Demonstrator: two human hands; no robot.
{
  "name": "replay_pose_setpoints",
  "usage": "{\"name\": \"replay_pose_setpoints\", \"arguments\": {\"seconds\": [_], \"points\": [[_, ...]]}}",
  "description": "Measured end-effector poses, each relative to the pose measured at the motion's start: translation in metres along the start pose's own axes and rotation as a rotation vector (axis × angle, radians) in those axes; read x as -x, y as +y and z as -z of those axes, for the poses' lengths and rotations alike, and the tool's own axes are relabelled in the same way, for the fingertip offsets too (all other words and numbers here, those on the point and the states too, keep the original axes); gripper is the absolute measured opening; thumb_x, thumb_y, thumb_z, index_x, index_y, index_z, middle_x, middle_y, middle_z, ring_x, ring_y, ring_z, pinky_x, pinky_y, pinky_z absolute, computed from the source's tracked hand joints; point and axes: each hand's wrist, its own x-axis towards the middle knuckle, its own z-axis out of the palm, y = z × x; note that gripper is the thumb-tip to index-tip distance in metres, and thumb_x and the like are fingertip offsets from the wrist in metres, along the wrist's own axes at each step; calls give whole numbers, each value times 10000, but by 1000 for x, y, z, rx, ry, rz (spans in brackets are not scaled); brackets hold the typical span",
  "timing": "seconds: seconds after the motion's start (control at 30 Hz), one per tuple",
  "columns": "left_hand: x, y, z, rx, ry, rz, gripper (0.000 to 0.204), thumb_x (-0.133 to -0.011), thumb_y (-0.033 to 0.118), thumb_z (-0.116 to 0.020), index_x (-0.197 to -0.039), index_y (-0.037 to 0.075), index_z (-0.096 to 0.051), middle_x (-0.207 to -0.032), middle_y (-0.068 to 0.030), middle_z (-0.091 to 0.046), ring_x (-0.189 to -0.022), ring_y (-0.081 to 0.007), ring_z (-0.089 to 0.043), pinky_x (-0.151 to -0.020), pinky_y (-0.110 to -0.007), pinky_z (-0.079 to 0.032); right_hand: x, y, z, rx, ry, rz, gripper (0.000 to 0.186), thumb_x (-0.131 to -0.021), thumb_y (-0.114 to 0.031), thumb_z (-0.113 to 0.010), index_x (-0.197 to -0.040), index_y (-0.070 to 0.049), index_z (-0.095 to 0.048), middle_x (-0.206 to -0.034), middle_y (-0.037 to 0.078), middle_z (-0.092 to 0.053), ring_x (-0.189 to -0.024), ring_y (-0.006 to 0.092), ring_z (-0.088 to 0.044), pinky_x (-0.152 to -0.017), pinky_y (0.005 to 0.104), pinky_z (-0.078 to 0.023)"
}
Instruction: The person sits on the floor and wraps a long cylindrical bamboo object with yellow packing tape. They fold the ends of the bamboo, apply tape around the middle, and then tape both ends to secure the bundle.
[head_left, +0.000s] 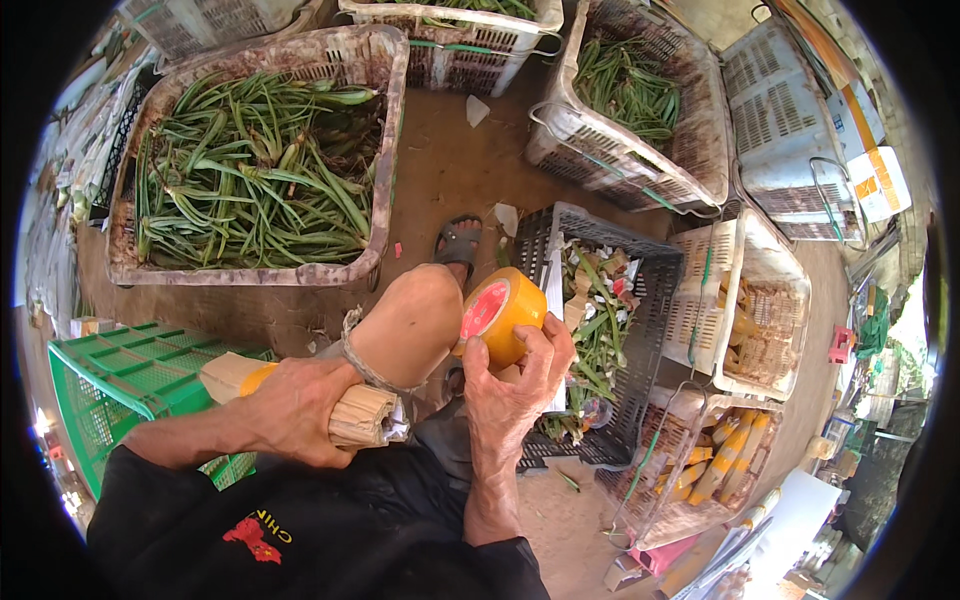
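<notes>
A cardboard-wrapped bundle (362,418) lies across my lap, and my left hand (298,412) is closed around its middle. Its near end shows folded cardboard layers with some pale material inside; a band of yellow tape (258,378) crosses it near the other end. To the right, my right hand (508,392) grips a wide roll of yellow tape (524,308) between thumb and fingers, held up beside my bare knee (408,325). A red-and-white label lines the roll's core. No strip of tape visibly runs between roll and bundle.
A large crate (392,150) of long green leaves stands ahead left; another leafy crate (575,75) is ahead right. A black crate (655,330) of scraps sits by my right hand. Yellow-taped bundles (725,455) fill a crate at right. A green crate (110,365) is at left.
</notes>
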Motion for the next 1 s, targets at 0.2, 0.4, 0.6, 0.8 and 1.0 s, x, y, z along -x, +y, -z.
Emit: {"name": "replay_pose_setpoints", "arguments": {"seconds": [0.2, 0.4, 0.6, 0.8, 1.0], "points": [[-1, 4, 4, 1, -33, 35, 651, -666, 339, -839, -1190, 25, -616, -1082, -209, -702, -1002, -412, -695, -875, -512, -569, -4, -3, -3, -56, -13, -92, 335, -744, -15, -829, -993, -48, -609, -1357, 235, -534, -1232, 412, -590, -1024, 514, -514], [1, 1, 1, 7, -18, 18, 666, -666, 350, -841, -1195, 23, -603, -1078, -213, -698, -1006, -422, -691, -876, -513, -568, 0, 4, -3, -134, -22, -79, 272, -806, -58, -855, -805, -21, -586, -1362, 224, -532, -1174, 367, -641, -995, 472, -535], [-2, -5, -3, -3, -22, -22, 666, -660, 368, -847, -1159, 5, -598, -1074, -226, -697, -996, -426, -693, -864, -518, -571, 4, 23, 6, -214, 42, -155, 454, -905, -329, -882, -1101, -10, -625, -1349, 169, -562, -1131, 238, -640, -885, 321, -571], [-2, -6, -3, -12, -66, 15, 659, -662, 369, -850, -1150, 4, -599, -1068, -228, -698, -979, -428, -696, -856, -517, -573, -9, 30, 17, -189, -90, -163, 401, -913, -228, -819, -1203, -2, -657, -1235, 138, -616, -1100, 256, -631, -914, 365, -539], [-3, -5, -1, 4, -46, -20, 658, -656, 363, -851, -1147, 6, -596, -1063, -224, -696, -982, -428, -692, -847, -518, -574, -28, 35, 28, -248, -205, -172, 384, -910, -261, -875, -1127, 4, -700, -1153, 54, -615, -971, 137, -618, -811, 280, -540]]}}
